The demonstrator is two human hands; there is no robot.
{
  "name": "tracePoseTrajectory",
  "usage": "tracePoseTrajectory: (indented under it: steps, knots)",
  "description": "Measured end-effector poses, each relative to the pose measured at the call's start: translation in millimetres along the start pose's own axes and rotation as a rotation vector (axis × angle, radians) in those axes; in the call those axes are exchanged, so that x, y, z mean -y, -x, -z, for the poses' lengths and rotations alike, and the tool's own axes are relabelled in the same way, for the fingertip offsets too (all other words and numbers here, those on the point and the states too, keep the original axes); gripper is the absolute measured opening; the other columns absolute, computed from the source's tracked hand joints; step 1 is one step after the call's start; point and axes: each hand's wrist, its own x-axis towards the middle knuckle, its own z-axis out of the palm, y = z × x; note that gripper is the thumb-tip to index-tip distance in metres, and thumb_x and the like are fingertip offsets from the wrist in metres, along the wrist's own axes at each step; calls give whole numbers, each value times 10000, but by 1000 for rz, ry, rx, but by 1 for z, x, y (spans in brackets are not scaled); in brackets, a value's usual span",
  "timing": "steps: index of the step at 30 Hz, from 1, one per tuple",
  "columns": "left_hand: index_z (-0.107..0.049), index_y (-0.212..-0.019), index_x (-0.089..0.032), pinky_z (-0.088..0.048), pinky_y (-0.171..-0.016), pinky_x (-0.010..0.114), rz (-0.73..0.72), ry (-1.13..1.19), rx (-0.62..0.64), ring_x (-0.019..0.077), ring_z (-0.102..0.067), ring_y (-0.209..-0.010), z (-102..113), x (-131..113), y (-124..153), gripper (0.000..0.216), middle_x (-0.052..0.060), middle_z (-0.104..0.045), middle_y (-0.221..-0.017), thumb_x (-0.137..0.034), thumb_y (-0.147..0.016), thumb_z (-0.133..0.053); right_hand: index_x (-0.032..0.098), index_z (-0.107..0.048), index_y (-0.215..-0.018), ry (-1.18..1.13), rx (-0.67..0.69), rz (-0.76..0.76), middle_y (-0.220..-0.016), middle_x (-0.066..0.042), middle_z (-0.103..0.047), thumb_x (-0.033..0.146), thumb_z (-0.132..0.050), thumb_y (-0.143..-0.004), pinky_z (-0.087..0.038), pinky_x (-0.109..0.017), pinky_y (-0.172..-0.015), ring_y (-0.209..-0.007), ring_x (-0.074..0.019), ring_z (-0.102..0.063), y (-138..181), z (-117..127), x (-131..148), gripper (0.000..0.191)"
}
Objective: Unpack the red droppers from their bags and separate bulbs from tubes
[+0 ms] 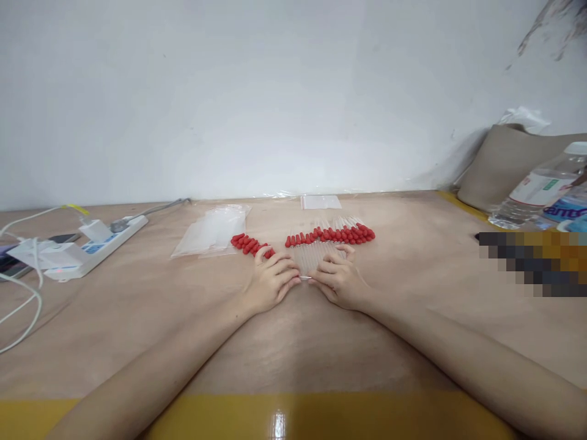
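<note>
Between my two hands lies a row of slim clear glass droppers with red rubber bulbs. Their bulbs point away from me. My left hand curls its fingers against the row's left side, and my right hand does the same on the right. The fingers partly cover the outer tubes. Past my left hand is a smaller cluster of red bulbs, its lower part hidden by the hand. Behind the row, more red-bulbed droppers lie side by side with tubes pointing to the wall.
Clear plastic bags lie back left, and a white card-like packet sits by the wall. On the left is a power strip with chargers and cables. A water bottle and a beige container stand at right, behind a blurred-out patch.
</note>
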Motion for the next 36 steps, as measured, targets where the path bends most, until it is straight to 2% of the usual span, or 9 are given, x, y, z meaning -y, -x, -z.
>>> tracePoseTrajectory:
  steps: [10, 15, 19, 22, 26, 29, 31, 33, 36]
  knots:
    - [-615, -847, -229, -122, -1018, 507, 9, 24, 116, 198, -536, -980, 12, -4, 6, 183, 12, -660, -876, -221, -856, -433, 284, -623, -881, 71, -49, 95, -604, 53, -574, 293, -440, -865, -147, -379, -895, -696, -98, -450, 7, 1, -1, 184]
    - [-597, -821, -223, -202, -989, 465, 40, 43, 86, 186, -539, -943, 17, 4, 13, 154, 1, -653, -845, -204, -847, -446, 293, -625, -899, 70, -88, 72, -610, 61, -580, 256, -470, -847, -162, -374, -903, -681, -93, -461, 15, 6, -7, 167]
    - [-590, -835, -198, -390, -809, 355, 156, 75, 8, 168, -541, -829, 21, 18, 19, 165, 46, -618, -867, -218, -859, -428, 263, -635, -899, 50, -140, -102, -616, 36, -576, 259, -495, -829, -189, -372, -890, -690, -112, -452, 18, 8, -13, 157]
    - [-595, -906, -188, -438, -718, 284, 250, 135, -80, 152, -539, -799, 27, 37, 16, 201, 58, -572, -870, -247, -869, -406, 234, -627, -950, 26, -93, -176, -686, 8, -587, 253, -463, -838, -195, -369, -879, -727, -125, -456, 13, 6, -12, 199]
    - [-601, -981, -157, -454, -724, 302, 586, 23, -179, 176, -541, -810, 42, 80, 6, 287, 75, -523, -875, -276, -850, -376, 197, -614, -995, 37, -36, -226, -720, -14, -584, 215, -414, -845, -206, -355, -857, -744, -132, -459, -3, 5, -8, 251]
    - [-585, -1014, -150, -465, -676, 300, 846, 98, -84, 172, -570, -743, 50, 116, 0, 307, 75, -558, -888, -260, -808, -386, 191, -632, -947, 46, -22, -243, -726, -23, -602, 209, -408, -842, -204, -351, -838, -731, -133, -461, -21, 1, -7, 248]
    - [-573, -1018, -170, -467, -642, 279, 956, 196, -20, 157, -580, -690, 50, 133, -2, 304, 49, -592, -847, -287, -780, -424, 193, -641, -916, 68, -1, -248, -713, -25, -607, 205, -416, -832, -195, -361, -840, -731, -139, -460, -33, -5, -6, 241]
    - [-572, -992, -181, -461, -613, 258, 995, 234, -16, 148, -579, -665, 46, 142, -3, 304, 29, -605, -801, -322, -738, -482, 190, -646, -878, 103, 35, -248, -702, -31, -605, 199, -429, -815, -192, -372, -835, -737, -150, -455, -41, -12, -2, 226]
    - [-572, -934, -187, -449, -587, 245, 966, 205, -4, 146, -573, -649, 39, 143, -1, 314, 16, -617, -761, -361, -674, -552, 161, -637, -783, 169, 92, -228, -712, -57, -603, 195, -445, -789, -198, -388, -815, -758, -171, -448, -48, -24, 4, 196]
